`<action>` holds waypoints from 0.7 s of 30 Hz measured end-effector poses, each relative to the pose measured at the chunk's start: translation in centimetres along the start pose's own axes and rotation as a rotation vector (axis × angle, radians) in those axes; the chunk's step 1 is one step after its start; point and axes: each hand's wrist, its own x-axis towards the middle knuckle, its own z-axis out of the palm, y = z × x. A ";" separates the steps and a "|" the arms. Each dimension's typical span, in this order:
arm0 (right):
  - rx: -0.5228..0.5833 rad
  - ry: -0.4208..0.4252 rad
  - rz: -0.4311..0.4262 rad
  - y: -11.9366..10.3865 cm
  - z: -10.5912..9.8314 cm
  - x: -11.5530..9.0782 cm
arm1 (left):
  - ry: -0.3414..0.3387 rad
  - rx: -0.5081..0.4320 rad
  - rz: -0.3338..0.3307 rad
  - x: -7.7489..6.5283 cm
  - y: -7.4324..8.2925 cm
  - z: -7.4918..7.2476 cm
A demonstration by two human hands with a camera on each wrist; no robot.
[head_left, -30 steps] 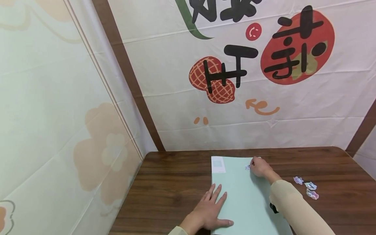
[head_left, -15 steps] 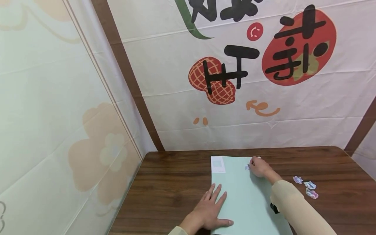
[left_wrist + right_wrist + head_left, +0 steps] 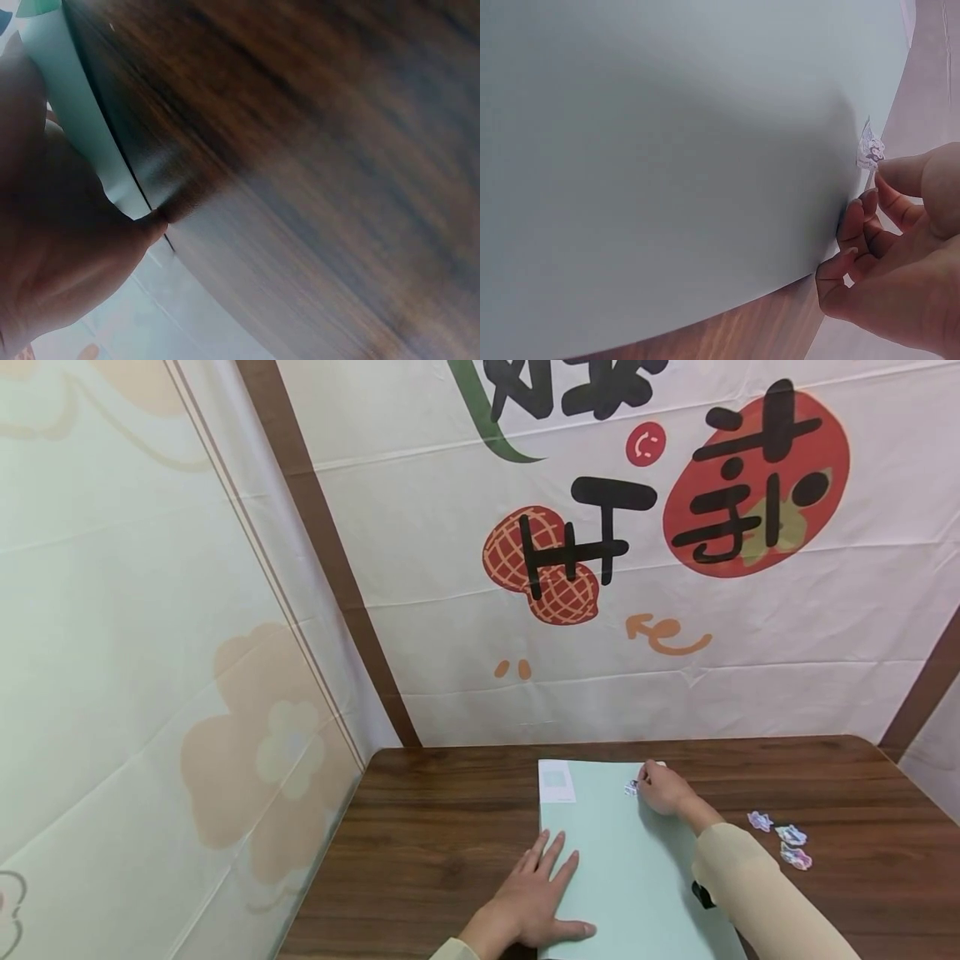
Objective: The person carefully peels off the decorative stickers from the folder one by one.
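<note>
A flat mint-green sheet or folder (image 3: 615, 860) lies lengthwise on the table, with a white label (image 3: 557, 782) in its far left corner. My left hand (image 3: 528, 893) rests on its left side, fingers spread and straight. At the far right corner my right hand (image 3: 666, 788) pinches a small purple-and-white sticker (image 3: 871, 152) between thumb and index finger. In the right wrist view the sticker is against or just over the green surface; which, I cannot tell. The other right fingers are curled by the edge. Under the right sleeve, part of the green surface is hidden.
Three more small colourful stickers (image 3: 792, 835) lie on the brown wooden table (image 3: 442, 827) to the right of the green sheet. Behind the far table edge hangs a printed white cloth (image 3: 450, 718), and another drapes along the left. A black wrist device (image 3: 703, 895) shows at the right sleeve.
</note>
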 end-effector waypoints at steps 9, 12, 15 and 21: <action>0.008 -0.009 0.019 -0.1 -0.2 0.1 | -0.012 -0.006 -0.004 0.1 0.0 -0.4; 0.013 -0.012 0.017 -0.1 -0.3 0.1 | -0.017 -0.013 -0.004 0.1 0.0 -0.5; 0.021 -0.013 0.021 -0.1 -0.2 0.1 | -0.019 -0.013 -0.006 0.2 0.0 -0.5; 0.034 -0.015 0.025 0.1 -0.2 0.3 | -0.015 0.000 -0.011 0.3 0.1 -0.5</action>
